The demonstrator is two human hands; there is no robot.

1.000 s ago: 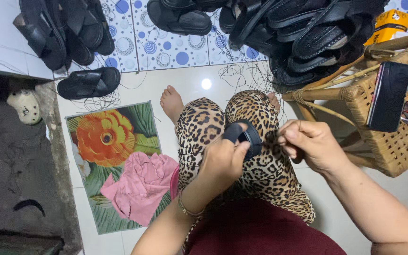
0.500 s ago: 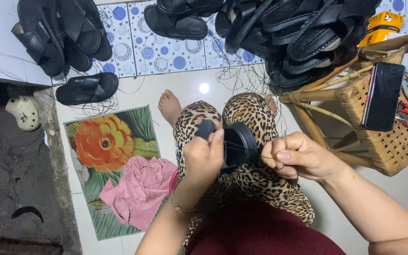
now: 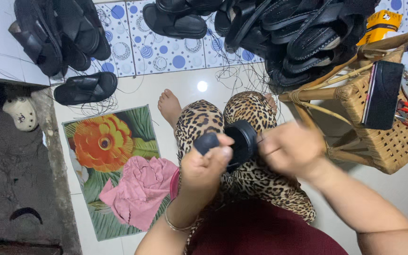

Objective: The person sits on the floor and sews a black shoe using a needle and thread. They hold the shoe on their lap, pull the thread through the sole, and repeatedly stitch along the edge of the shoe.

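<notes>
Pale tiled floor (image 3: 133,94), seated over leopard-print legs (image 3: 256,174). Black sandal piece (image 3: 239,141) held above lap, clamped in left hand (image 3: 204,167). Right hand (image 3: 291,148) just beside it, blurred, fingers pinched; contents cannot tell. Pink cloth (image 3: 138,191) on flower mat (image 3: 105,141) left of grip; wicker basket (image 3: 383,137) right; black sandals (image 3: 298,33) piled beyond.

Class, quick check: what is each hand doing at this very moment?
Left hand: closed around a black sandal, holding it over the lap.
Right hand: motion-blurred beside the sandal; its grip cannot be told.
</notes>
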